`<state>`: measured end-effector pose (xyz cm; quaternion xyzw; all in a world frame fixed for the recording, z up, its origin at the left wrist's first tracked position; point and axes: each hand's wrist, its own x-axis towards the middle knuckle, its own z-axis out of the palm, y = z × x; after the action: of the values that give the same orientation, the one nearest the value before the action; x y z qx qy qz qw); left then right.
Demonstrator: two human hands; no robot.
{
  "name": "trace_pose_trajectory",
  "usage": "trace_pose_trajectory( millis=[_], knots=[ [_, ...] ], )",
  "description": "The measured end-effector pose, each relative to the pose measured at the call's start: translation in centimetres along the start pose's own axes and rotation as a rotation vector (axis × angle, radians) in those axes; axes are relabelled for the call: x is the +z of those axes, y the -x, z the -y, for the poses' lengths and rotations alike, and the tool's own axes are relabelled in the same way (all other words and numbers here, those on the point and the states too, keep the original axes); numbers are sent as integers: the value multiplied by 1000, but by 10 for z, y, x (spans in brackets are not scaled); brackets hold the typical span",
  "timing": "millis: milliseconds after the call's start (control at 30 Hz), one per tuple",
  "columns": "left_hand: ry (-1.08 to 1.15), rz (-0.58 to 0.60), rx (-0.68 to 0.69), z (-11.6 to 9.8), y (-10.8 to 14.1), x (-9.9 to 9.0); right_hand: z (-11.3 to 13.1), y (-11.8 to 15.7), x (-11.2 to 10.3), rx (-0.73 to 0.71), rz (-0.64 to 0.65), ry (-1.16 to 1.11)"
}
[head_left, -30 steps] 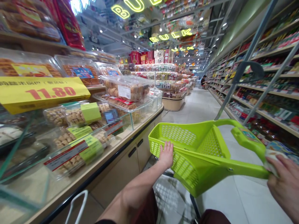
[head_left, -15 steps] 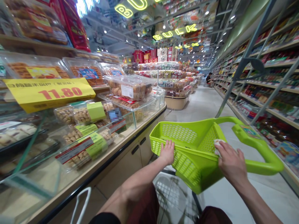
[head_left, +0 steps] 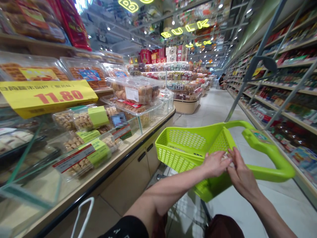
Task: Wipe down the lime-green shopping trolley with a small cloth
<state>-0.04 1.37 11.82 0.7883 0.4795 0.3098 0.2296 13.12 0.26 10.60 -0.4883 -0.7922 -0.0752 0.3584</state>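
A bright green plastic shopping cart basket [head_left: 188, 132] stands in front of me, with perforated walls and a looped handle on its right. My left hand [head_left: 216, 164] and my right hand [head_left: 239, 170] meet above the basket's near right side. Between their fingers is a small crumpled white wipe or tissue [head_left: 230, 160], mostly covered. Both hands are closed around it, with the fingers pressed together. Nothing shows inside the visible part of the basket.
A glass-fronted display counter [head_left: 119, 155] on my left holds packaged snacks [head_left: 85, 115] and a yellow price sign [head_left: 49, 97]. Shelves [head_left: 292, 76] line the right side. A grey pole [head_left: 242, 89] rises beyond the basket. Far down the aisle a person [head_left: 221, 81] is visible.
My left hand has left the basket's near rim and moved right to meet my right hand at the white tissue. The right hand stays near the same part of the cart.
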Motion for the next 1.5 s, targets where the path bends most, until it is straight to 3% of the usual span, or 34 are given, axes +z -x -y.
trace_pose_trajectory(
  millis=[67, 167, 267, 367, 500, 567, 800, 900, 1067, 1333, 1500],
  knots=[
    [-48, 14, -44, -2, -2, 10, -8, -1, -8, 53, -72, 33],
    [-181, -66, -20, -6, 0, 21, -17, -1, -7, 37, -186, 196],
    [-312, -123, 90, -6, 4, 24, -23, 2, 2, -43, -149, 315],
    [-390, -115, 146, 15, 11, 14, -26, 5, 9, -67, -137, 359],
    [-429, -144, -19, 62, 28, -9, -26, 5, 12, -45, -162, 357],
    [-442, -167, -67, 76, 35, -16, -19, 1, 16, -39, -171, 354],
    [-479, -181, 125, 63, 29, 3, 24, -19, 52, -110, -146, 242],
    [-503, -168, 64, 82, 34, -7, 26, -17, 55, -140, -102, 245],
    [-555, -205, -156, 125, 55, -37, 27, -9, 52, -185, -17, 245],
    [-549, -198, -12, 115, 47, -19, 52, -12, 89, -154, -38, 200],
    [-636, -194, -148, 146, 62, -51, 45, -4, 90, -212, -20, 194]
  ],
)
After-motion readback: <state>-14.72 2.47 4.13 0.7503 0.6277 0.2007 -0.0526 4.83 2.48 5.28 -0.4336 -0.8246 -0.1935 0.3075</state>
